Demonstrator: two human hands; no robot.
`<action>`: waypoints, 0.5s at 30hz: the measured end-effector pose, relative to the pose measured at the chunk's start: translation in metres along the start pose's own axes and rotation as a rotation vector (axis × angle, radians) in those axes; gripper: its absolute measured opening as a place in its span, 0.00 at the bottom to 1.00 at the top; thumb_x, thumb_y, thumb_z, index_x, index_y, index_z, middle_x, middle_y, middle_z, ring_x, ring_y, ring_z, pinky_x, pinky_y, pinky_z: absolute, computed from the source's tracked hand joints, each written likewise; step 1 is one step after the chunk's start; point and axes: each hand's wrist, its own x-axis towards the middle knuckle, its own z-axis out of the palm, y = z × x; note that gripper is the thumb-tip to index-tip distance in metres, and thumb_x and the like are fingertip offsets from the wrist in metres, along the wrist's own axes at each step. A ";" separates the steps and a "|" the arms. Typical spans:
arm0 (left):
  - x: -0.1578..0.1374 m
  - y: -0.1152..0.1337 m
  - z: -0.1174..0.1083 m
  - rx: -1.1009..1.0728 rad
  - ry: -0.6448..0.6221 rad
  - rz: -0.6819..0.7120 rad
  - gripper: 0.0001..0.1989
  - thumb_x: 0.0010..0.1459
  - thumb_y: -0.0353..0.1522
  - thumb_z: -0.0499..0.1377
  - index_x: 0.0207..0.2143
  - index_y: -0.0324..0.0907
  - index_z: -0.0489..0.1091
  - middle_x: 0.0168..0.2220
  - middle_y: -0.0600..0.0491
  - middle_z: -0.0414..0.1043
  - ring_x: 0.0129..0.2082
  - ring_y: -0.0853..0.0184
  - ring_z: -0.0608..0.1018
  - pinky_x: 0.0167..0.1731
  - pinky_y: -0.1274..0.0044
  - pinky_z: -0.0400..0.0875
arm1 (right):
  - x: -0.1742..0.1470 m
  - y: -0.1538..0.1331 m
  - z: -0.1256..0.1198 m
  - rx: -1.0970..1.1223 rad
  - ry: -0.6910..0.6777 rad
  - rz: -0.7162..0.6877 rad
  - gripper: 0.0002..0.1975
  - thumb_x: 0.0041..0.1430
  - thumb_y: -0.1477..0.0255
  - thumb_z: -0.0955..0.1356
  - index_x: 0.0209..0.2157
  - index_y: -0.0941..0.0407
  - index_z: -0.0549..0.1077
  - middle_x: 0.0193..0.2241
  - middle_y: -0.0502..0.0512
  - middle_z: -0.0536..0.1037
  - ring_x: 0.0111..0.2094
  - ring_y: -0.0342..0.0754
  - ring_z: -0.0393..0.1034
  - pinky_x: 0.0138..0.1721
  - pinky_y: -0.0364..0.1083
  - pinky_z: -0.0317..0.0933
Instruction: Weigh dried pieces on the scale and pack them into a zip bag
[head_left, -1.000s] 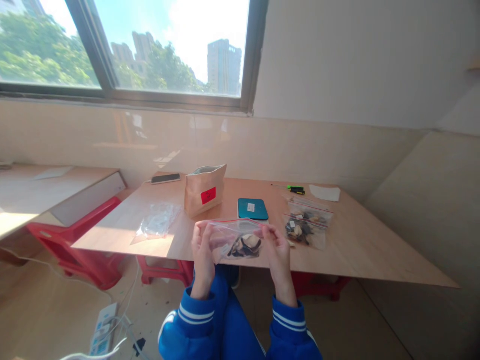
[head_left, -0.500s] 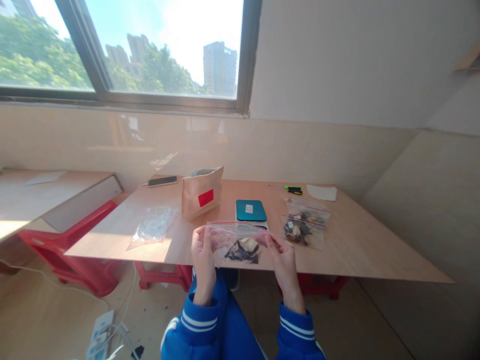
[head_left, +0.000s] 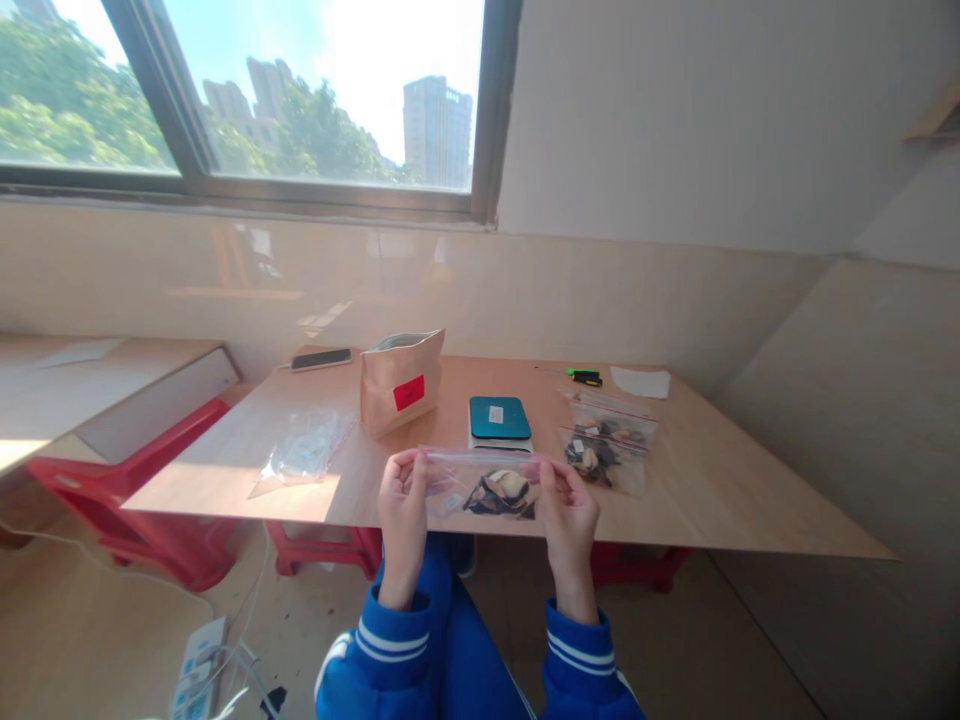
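A clear zip bag [head_left: 447, 487] with dark and cream dried pieces inside is stretched between my hands, over the table's front edge. My left hand [head_left: 405, 505] pinches its upper left corner between thumb and fingers. At the upper right corner, my right hand [head_left: 568, 505] grips the bag the same way. The pieces [head_left: 501, 493] lie toward the bag's right side. Just beyond the bag is a kitchen scale [head_left: 499, 418] with a teal top and a small white label; the bag partly hides its front.
Filled zip bags [head_left: 604, 455] lie right of the scale. A brown paper pouch [head_left: 397, 385] with a red label stands open at the back. Clear plastic bags [head_left: 300, 448] lie left. Screwdrivers [head_left: 585, 376], white paper [head_left: 640, 382] and a phone [head_left: 321, 359] sit along the far edge.
My right hand has shifted slightly along the bag's top edge, and that edge is now straighter. The dried pieces sit a little farther right. The view has moved slightly.
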 end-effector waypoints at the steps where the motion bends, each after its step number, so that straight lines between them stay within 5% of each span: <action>1: -0.001 0.001 0.000 0.013 0.010 0.008 0.15 0.54 0.43 0.60 0.34 0.39 0.67 0.27 0.54 0.75 0.26 0.68 0.78 0.26 0.77 0.73 | -0.001 -0.001 0.001 0.005 0.015 -0.002 0.15 0.54 0.59 0.69 0.33 0.59 0.75 0.29 0.58 0.82 0.32 0.51 0.77 0.36 0.49 0.70; 9: -0.006 -0.002 0.011 -0.151 0.029 -0.007 0.15 0.55 0.43 0.59 0.37 0.41 0.66 0.28 0.55 0.73 0.27 0.69 0.77 0.30 0.77 0.73 | -0.003 -0.004 0.009 0.071 0.084 -0.049 0.14 0.58 0.60 0.67 0.34 0.58 0.73 0.29 0.56 0.80 0.32 0.48 0.74 0.36 0.46 0.67; 15: -0.011 -0.005 0.015 -0.246 -0.060 0.001 0.11 0.56 0.40 0.60 0.34 0.42 0.66 0.28 0.57 0.72 0.29 0.73 0.75 0.33 0.81 0.69 | -0.004 0.003 0.015 0.192 -0.081 0.076 0.18 0.57 0.59 0.68 0.43 0.57 0.72 0.34 0.56 0.79 0.36 0.48 0.73 0.39 0.46 0.66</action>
